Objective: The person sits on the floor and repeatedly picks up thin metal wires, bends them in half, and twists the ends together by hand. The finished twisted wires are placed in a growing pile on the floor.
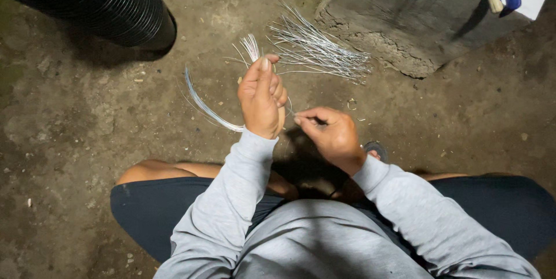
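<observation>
A: Where's the wire bundle [214, 111]?
B: Left hand [262, 100] is clamped on it, just short of the loose wire pile [318, 50]. Right hand [331, 134] pinches one strand beside it.

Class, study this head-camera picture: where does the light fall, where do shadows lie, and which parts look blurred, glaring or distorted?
Head view: light falls brightest on the loose pile of thin silver wires and the concrete floor around it; a dark shadow lies below the left hand and right hand; the corners dim; the bent bundle of silver wires in the left hand looks slightly smeared; the black ribbed pipe curves at the edge.
</observation>
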